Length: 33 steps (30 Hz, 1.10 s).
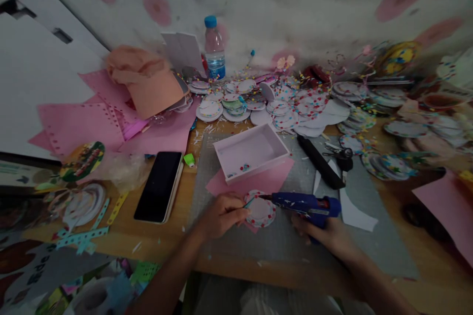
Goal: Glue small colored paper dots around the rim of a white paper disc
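On the grey cutting mat [236, 258], which covers the middle of the light-brown wooden table [131, 236], lies a small round white disc [261, 212] with a ring of red and blue dots along its rim. It rests between the two hands, partly over a sheet of pink paper [277, 177]. The left hand [223, 216] has thumb and forefinger brought together, pinching a thin teal piece [250, 202] at the disc's left edge; whether these fingers touch also the disc, I cannot tell. The right hand [327, 236] is curled around the handle of a dark-blue plastic glue gun [301, 203], and the nozzle points to the left, just above the upper part of the disc. Behind the disc, a shallow white rectangular box [254, 150] stands on the pink paper, with a few small coloured bits inside its near left corner. To the right of this box lie a long black bar [320, 161] and a bunch of keys [344, 158]. A black-screened phone [158, 187] lies at the left, on the bare wood.
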Available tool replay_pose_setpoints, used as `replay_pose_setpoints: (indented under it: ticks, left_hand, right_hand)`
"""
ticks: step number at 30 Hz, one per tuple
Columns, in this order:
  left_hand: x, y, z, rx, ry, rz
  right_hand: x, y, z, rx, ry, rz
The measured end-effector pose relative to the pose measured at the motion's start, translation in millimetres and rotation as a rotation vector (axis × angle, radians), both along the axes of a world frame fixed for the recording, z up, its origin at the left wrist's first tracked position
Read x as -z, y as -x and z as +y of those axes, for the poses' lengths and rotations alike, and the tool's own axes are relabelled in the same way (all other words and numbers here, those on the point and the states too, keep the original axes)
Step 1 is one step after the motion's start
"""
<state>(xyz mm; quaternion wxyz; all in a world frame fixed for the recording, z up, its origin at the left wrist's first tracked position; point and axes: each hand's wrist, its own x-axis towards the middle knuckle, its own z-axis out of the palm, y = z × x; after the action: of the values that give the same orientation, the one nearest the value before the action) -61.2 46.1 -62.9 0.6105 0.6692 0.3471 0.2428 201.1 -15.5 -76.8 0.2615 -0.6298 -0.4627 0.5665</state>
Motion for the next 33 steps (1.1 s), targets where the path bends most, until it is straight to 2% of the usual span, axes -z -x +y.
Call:
replay_pose_setpoints:
  ticks: [9, 18, 28, 33]
  left_hand:
    - [-3.5, -2, 1, 0.002, 0.009, 0.012]
    - [-0.6, 0, 0, -0.001, 0.016, 0.028]
    - [-0.7, -1, 0, 0.003, 0.003, 0.014]
    - [-1.0, -1, 0, 0.014, -0.014, 0.008]
  right_hand:
    - [15.2, -5, -1, -0.082, -0.034, -0.029]
    - [3.2, 0, -2, -0.024, -0.070, -0.015]
    - [16.5, -4, -1, -0.053, -0.071, 0.030]
    - [15.7, -4, -1, -0.052, -0.056, 0.010]
